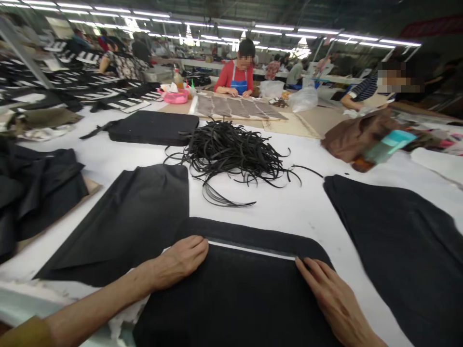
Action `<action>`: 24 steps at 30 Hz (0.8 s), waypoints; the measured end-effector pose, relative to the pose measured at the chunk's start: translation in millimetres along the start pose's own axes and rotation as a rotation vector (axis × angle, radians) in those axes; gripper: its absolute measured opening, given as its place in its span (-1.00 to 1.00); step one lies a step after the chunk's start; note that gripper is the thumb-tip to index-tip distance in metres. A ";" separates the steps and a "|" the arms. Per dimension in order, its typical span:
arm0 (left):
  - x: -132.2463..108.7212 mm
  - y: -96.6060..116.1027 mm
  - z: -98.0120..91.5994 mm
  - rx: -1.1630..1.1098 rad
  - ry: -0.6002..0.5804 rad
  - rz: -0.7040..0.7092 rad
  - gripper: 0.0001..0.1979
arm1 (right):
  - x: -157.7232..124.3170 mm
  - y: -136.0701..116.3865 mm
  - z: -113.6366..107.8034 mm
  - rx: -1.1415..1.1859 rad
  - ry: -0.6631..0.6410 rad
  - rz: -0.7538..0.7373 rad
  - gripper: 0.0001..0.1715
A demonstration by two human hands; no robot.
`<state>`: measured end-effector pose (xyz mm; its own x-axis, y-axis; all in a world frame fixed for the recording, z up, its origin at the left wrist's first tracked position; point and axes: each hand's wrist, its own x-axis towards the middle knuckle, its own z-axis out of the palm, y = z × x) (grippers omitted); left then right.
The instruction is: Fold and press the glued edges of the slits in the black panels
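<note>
A black fabric panel (235, 299) lies in front of me, its upper edge along a thin white strip (253, 249). Beyond the strip shows the rounded black border of a piece beneath (253, 230). My left hand (184, 260) grips the panel at the strip's left end, fingers together and thumb hidden. At the strip's right end, my right hand (331, 294) holds the other corner, fingers bent over it; its thumb is out of sight too. Another black sheet (137, 212) lies beside my left hand, and a stack of black pieces (401, 226) lies to the right.
A heap of thin black strips (231, 149) sits mid-table, near a black padded stack (152, 127). Dark fabric (43, 188) lies far left. A pink basket (175, 95) and a teal-lidded bottle (388, 147) stand farther back. A co-worker in red (226, 77) sits opposite.
</note>
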<state>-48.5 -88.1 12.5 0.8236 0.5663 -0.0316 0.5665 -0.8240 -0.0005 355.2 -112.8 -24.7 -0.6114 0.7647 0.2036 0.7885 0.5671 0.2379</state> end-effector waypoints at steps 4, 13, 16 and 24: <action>-5.7 -3.1 -1.1 -0.122 0.028 -0.123 -0.66 | -4.6 5.7 8.8 0.008 0.060 -0.017 -0.42; -9.8 -5.8 6.7 -0.463 0.298 -0.454 -0.71 | 7.5 -3.8 -8.9 -0.035 0.035 0.272 -0.65; -3.8 4.9 -1.0 -0.373 0.262 -0.407 -0.70 | 30.1 -30.7 -24.5 0.005 0.009 0.303 -0.66; 38.1 37.1 -7.3 -0.182 -0.112 -0.135 -0.16 | 98.6 -119.3 -25.5 0.165 0.033 0.048 -0.44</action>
<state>4.2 -97.0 18.5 0.7380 0.6570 -0.1536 0.6748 -0.7187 0.1677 199.2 -112.8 -8.8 -0.5726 0.7830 0.2430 0.8153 0.5750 0.0684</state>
